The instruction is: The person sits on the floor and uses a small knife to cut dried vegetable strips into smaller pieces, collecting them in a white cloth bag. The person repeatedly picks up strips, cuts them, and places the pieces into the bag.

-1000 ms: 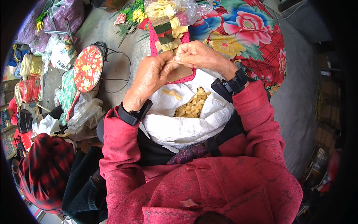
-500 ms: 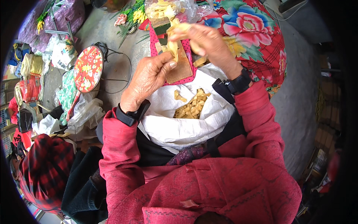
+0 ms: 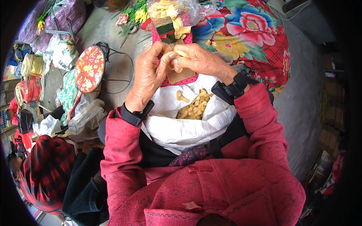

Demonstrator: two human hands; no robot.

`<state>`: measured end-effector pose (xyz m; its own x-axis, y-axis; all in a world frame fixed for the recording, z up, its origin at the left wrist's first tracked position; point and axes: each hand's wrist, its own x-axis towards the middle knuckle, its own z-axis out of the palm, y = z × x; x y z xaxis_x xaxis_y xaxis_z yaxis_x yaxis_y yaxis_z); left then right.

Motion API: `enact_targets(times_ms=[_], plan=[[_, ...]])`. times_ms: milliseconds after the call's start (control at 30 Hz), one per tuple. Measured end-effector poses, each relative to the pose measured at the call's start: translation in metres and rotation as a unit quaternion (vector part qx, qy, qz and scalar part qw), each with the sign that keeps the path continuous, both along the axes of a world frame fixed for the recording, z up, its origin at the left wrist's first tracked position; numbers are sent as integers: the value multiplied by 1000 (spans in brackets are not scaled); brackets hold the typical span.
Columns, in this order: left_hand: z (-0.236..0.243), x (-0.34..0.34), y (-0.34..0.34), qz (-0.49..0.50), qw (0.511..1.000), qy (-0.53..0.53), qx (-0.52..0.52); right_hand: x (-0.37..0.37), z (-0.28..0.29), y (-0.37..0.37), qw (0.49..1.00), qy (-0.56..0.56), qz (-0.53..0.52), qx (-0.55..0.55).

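Observation:
My left hand point(image 3: 148, 73) and my right hand point(image 3: 201, 60) meet fingertip to fingertip over my lap. Together they pinch a small pale yellow piece point(image 3: 177, 62). Right under the fingers lies a brown card with a pink dotted edge point(image 3: 181, 77). Below it a white cloth bag point(image 3: 188, 130) sits open on my lap and holds several yellow pieces point(image 3: 194, 107). Both wrists wear black bands above red sleeves.
A clear plastic bag of yellow scraps point(image 3: 169, 9) lies beyond the hands, beside a red floral cloth point(image 3: 256, 34). A round floral disc point(image 3: 89, 69) with a black cord rests on the grey floor at left, near plastic bags point(image 3: 85, 113). A person in red plaid point(image 3: 45, 173) sits lower left.
My right hand rose toward the plastic bag half a second ago, then came back down. Both hands now pinch the yellow piece together, a little higher than before.

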<state>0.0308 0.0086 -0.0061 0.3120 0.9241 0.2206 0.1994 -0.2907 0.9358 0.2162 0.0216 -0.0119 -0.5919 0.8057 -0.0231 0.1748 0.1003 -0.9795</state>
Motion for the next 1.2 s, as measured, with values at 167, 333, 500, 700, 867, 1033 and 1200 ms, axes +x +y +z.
enact_targets(times_ms=[167,333,500,700,867,1033,1200], plan=[[-3,-3,4,-12,984,-148,-101,-4,-6,3,971,-80,-120,190],[-3,-10,11,-36,937,-211,-275,-12,-8,0,929,-13,-164,331],[2,-9,11,-47,929,-185,-316,-11,-5,0,905,-82,-150,389],[9,-13,7,-67,961,-124,-236,-2,3,-2,974,-105,-131,152],[1,-11,8,-54,998,-5,-12,0,4,-2,979,170,23,-112],[3,-16,6,-30,996,66,-51,1,0,3,987,144,-48,-48],[12,-14,-2,-51,986,62,-144,-5,-2,3,992,85,-90,15]])
